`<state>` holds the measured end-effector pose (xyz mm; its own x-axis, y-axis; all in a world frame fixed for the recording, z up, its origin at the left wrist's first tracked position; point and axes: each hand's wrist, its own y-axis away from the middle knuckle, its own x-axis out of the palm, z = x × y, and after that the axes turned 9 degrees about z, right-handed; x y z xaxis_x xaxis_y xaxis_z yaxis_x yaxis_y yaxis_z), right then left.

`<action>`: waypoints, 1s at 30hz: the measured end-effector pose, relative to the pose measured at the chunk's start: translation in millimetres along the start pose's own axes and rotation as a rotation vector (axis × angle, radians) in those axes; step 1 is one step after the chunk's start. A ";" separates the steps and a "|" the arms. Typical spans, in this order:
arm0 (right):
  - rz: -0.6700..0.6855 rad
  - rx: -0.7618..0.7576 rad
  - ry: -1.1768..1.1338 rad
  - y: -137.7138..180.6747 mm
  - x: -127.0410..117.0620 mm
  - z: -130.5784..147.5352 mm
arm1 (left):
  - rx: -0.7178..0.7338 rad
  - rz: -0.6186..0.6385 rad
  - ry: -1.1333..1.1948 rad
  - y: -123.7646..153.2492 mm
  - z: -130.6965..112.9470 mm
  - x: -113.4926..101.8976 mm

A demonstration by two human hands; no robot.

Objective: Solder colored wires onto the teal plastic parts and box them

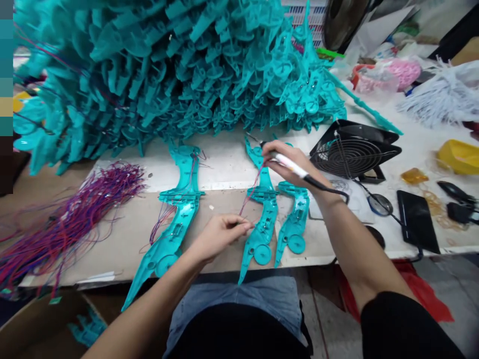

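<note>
My right hand grips the white handle of a soldering iron, its metal tip pointing up and left over the far end of a teal plastic shell. Thin red and purple wires run along that shell's left side down to my left hand. The left fingers are pinched on the wire end, just left of the shell's lower half. To the right lies a shorter teal piece. Further left is another long teal shell with wires on it.
A tall heap of teal plastic parts fills the back. A bundle of red and purple wires lies at left. On the right are a black fan, a yellow container and a black flat device. The iron's cord trails right.
</note>
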<state>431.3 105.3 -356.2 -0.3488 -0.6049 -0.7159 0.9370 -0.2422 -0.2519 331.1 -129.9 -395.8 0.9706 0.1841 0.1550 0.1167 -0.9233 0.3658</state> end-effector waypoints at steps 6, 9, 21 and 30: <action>-0.219 0.090 0.071 40.6 50.5 9.8 | -0.052 -0.081 0.131 -34.1 18.8 14.9; -0.240 0.175 -0.121 82.7 69.2 23.9 | -0.053 -0.004 0.144 -36.3 21.4 12.8; -0.270 0.166 -0.043 109.9 98.1 21.3 | 0.160 -0.022 -0.243 -49.4 21.6 23.1; -0.457 0.191 -0.035 154.6 81.8 48.6 | 0.099 0.027 -0.321 -51.8 29.8 18.6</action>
<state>546.6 -18.6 -422.1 -0.7267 -0.4286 -0.5368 0.6685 -0.6212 -0.4090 349.4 -88.7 -439.1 0.9885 0.0578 -0.1395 0.0944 -0.9577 0.2718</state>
